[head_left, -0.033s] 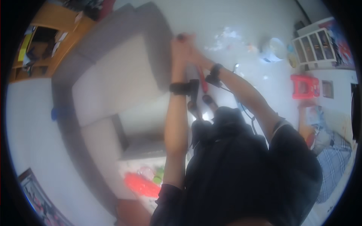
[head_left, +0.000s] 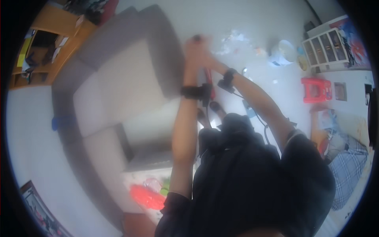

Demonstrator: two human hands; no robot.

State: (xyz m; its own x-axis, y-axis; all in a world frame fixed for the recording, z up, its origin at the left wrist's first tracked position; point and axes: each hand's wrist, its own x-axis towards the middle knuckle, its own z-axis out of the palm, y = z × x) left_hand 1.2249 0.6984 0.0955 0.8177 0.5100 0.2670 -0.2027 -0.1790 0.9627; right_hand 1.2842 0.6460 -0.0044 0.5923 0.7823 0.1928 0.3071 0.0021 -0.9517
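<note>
Both my arms reach far forward, and my hands meet close together beside the sofa's end. My left hand (head_left: 192, 55) is closed around a long stick, whose dark end (head_left: 196, 38) shows above the fingers. Beside it my right hand (head_left: 206, 57), somewhat blurred, is closed on the same stick. Below the hands a red length of the stick (head_left: 209, 81) runs down toward my feet (head_left: 215, 107). Its lower end cannot be made out. A black band with a small device sits on each wrist, and a cable hangs from the right one.
A grey-beige sofa (head_left: 126, 67) curves along the left. At right are a red plastic stool (head_left: 316, 90), a white drawer unit (head_left: 327, 49) and a white bucket (head_left: 285, 53). A low table holds a red plastic bag (head_left: 147, 197). Checked cloth (head_left: 349, 173) lies at lower right.
My joined hands and the stick have shifted slightly to the right, nearer the middle of the picture. The room has moved a little left in view. Both hands keep their hold.
</note>
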